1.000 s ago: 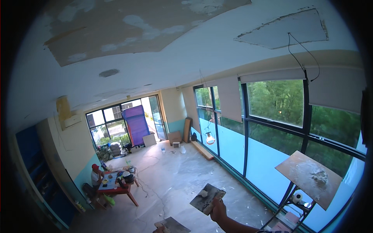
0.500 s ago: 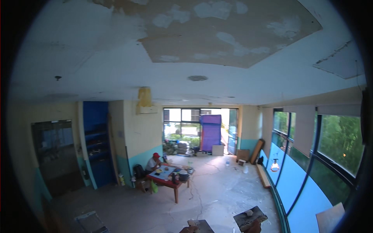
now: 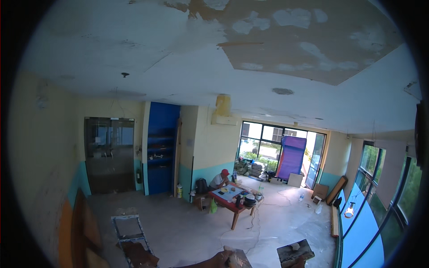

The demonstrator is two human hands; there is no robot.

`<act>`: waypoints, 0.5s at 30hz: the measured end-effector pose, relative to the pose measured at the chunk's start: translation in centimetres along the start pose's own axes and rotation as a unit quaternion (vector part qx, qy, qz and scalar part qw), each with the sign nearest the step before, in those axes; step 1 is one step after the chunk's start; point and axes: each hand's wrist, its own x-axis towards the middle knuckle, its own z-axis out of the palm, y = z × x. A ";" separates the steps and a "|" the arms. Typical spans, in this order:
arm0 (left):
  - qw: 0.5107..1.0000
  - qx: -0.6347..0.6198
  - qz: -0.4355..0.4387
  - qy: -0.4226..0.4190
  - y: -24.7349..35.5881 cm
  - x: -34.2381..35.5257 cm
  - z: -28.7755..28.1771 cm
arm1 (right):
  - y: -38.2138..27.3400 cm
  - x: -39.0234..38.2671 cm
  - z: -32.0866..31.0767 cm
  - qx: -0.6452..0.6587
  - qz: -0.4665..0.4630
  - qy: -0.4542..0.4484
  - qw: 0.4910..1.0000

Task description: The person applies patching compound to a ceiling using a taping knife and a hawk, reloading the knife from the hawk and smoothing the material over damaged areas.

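My left hand (image 3: 223, 257) is at the lower edge, its forearm reaching in from the left. It is closed on a flat grey-brown plate (image 3: 241, 259), a plastering tool by its look, though its exact kind is unclear. Right of it, my right hand (image 3: 300, 260) grips a dark rectangular plate (image 3: 286, 256) from the near side; a pale lump (image 3: 295, 246), like filler, sits on top. The fingers of both hands are partly cut off or dim. Overhead spreads a ceiling with a bare tan panel (image 3: 286, 49) bearing white filler patches.
Below left stands a paint-stained ladder frame (image 3: 117, 230) near brown boards (image 3: 89, 223). A person in a red cap (image 3: 219, 180) sits at a red-edged table (image 3: 229, 206) holding pots and other items. Windows (image 3: 357, 214) line the right; a lit lamp (image 3: 349, 210) shows there.
My view has swung left, so the room shifts right in the picture and the ladder comes fully into sight. More of my left forearm shows. Both hands keep their plates.
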 end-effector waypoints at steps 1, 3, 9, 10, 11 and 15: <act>0.999 0.013 -0.019 0.037 -0.6 0.6 -0.9 | -0.1 0.1 0.1 -0.002 0.005 -0.005 1.000; 0.991 0.034 -0.060 0.114 -1.5 1.4 -2.0 | -0.4 -0.1 0.9 0.058 0.043 -0.003 0.997; 0.938 0.074 -0.198 0.276 -0.4 1.9 -3.4 | -2.4 -1.3 3.6 0.061 0.087 -0.053 0.993; 0.931 0.085 -0.204 0.291 0.3 1.9 -3.5 | -1.7 -0.8 3.6 0.060 0.093 -0.054 0.992; 0.919 0.113 -0.216 0.310 1.3 1.6 -2.9 | -0.7 -0.2 3.3 0.001 0.050 -0.084 0.995; 0.936 0.159 -0.140 0.280 6.3 -0.2 1.7 | 4.3 2.7 2.0 -0.178 -0.098 -0.161 0.966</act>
